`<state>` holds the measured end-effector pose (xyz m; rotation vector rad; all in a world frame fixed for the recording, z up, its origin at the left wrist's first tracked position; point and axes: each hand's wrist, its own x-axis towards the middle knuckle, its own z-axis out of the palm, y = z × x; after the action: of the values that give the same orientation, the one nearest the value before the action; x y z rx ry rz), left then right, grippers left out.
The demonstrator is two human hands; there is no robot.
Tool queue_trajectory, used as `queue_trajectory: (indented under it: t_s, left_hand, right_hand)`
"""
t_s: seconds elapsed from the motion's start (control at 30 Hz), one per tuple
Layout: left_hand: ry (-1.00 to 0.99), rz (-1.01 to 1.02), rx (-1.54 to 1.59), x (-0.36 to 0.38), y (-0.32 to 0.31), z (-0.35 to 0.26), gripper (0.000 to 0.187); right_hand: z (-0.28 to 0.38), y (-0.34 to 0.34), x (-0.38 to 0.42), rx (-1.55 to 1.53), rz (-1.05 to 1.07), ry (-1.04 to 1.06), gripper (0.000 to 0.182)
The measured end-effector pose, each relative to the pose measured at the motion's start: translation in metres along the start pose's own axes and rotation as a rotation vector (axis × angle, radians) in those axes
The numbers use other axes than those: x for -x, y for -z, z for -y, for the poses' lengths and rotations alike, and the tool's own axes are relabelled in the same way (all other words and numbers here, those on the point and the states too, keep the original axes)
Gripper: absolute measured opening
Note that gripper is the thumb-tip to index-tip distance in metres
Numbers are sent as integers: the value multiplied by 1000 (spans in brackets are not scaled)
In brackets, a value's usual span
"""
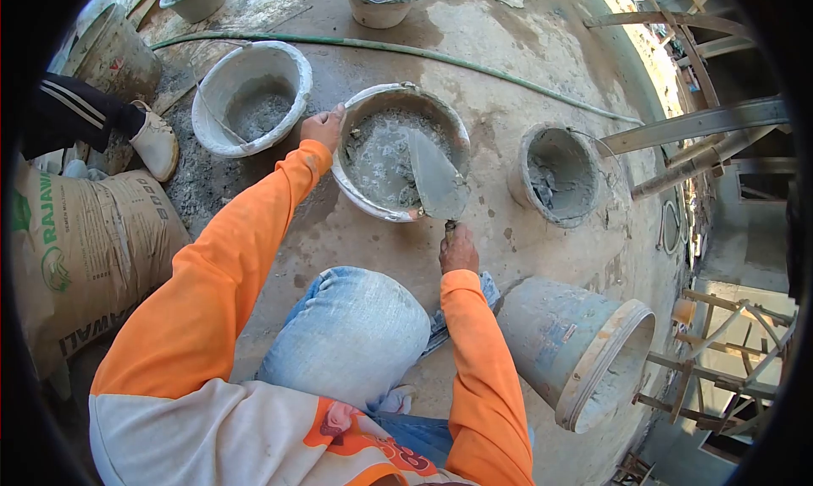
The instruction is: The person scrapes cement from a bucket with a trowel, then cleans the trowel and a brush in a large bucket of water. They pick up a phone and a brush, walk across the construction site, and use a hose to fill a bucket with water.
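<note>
Okay, so from where I'm standing, the right hand [459, 251] is closing around the handle of a mud-caked trowel [436, 177], and the blade is hanging over the near right part of a round basin [367, 204] of wet gray mortar [379, 166]. Its long axis is running pretty much straight out from the fist, heel by the near rim, tip angling away from the body and a bit to the left. So the mortar is lying ahead and to the left of that grip. I can't tell whether the blade is actually touching the mix. The left hand [323, 129] is holding the basin's far left rim, fingers bunched narrow on the edge, so the right is clearly the one nearer the trowel. Another white-crusted basin [207, 136] is sitting just left of this one, and a smaller bucket [522, 196] is sitting off to the right. A big grimy bucket [542, 325] is standing by the right forearm, a green hose [406, 52] is snaking past beyond the basins, and someone else's shoe [155, 143] is poking in on the left.
</note>
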<state>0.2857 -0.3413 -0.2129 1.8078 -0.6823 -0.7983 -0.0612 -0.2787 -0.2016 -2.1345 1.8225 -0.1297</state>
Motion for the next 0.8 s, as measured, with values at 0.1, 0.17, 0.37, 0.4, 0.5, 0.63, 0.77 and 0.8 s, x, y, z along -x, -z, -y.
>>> queue_trajectory:
  t_s: [0.1,0.17,0.37,0.4,0.5,0.63,0.77,0.8]
  left_hand:
    - [-35,-70,101,-4,-4,-7,49]
    - [-2,-92,27,-1,-3,-3,49]
    - [7,-80,-25,3,0,-12,47]
    - [21,-70,-13,6,0,-13,47]
    - [-9,-79,-53,7,0,-16,49]
    - [-19,-115,-6,9,-1,-14,51]
    - [1,-103,-28,14,3,-24,51]
    - [3,-98,-27,14,3,-25,51]
  right_hand:
    - [-18,13,18,32,10,-20,31]
    - [-32,17,32,87,66,-73,33]
    - [-62,76,97,184,97,-150,32]
    - [-64,90,109,203,101,-158,32]
    - [-51,126,137,300,288,-285,32]
    - [5,155,142,188,138,-52,37]
    - [67,184,112,433,332,30,37]
    - [75,191,103,432,334,27,37]
